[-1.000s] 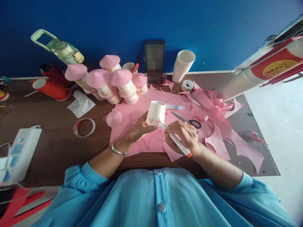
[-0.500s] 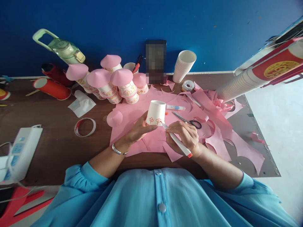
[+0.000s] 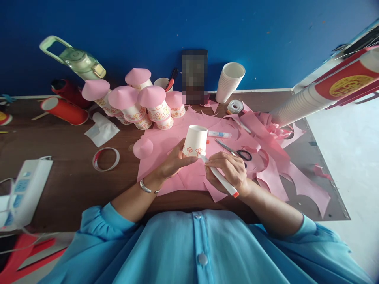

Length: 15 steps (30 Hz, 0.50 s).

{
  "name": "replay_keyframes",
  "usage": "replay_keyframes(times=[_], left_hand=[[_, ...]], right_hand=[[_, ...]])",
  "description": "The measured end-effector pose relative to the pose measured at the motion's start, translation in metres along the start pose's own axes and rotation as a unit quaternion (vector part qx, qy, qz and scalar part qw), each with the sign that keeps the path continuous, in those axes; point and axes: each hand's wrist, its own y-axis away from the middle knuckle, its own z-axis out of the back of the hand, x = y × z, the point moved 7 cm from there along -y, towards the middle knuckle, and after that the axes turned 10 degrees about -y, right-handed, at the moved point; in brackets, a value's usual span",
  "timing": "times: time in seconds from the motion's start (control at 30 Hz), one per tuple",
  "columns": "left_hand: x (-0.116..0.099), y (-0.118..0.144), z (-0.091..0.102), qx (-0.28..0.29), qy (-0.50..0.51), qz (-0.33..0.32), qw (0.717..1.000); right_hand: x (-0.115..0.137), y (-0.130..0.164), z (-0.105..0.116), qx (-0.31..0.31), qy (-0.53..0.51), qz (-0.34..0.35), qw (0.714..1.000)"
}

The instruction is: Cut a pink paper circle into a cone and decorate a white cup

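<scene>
A white paper cup (image 3: 196, 138) is held over the pink paper by my left hand (image 3: 175, 159), its fingers round the lower left side. Orange-red flowers are drawn along the band near me. My right hand (image 3: 226, 169) grips a white marker (image 3: 223, 182) with a red-orange end, its tip at the cup's lower edge beside a flower. Beyond my right hand, scissors (image 3: 233, 150) with black handles lie on the pink paper (image 3: 171, 173). A small pink paper cone (image 3: 143, 148) rests to the left of the cup.
Decorated cups with pink cone tops (image 3: 123, 98) stand at the back left. White cup stacks (image 3: 230, 81) stand at the back and right. A tape ring (image 3: 106, 159), a tape roll (image 3: 235, 106), a glue tube (image 3: 219, 134), a green bottle (image 3: 78, 59) and a power strip (image 3: 28, 189) lie about.
The marker tip has shifted slightly left along the cup's lower edge, and my right hand has moved a little with it. My left hand keeps the cup almost still.
</scene>
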Motion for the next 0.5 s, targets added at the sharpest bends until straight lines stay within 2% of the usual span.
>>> replay_keyframes(times=[0.27,0.5], left_hand=[[-0.002,0.001,0.000,-0.012,0.024,0.008,1.000],[-0.004,-0.001,0.000,-0.023,0.102,0.011,0.994]], right_hand=[[0.006,-0.002,0.010,-0.043,0.003,0.037,0.998],[-0.014,0.010,0.011,-0.045,0.000,-0.031,0.999]])
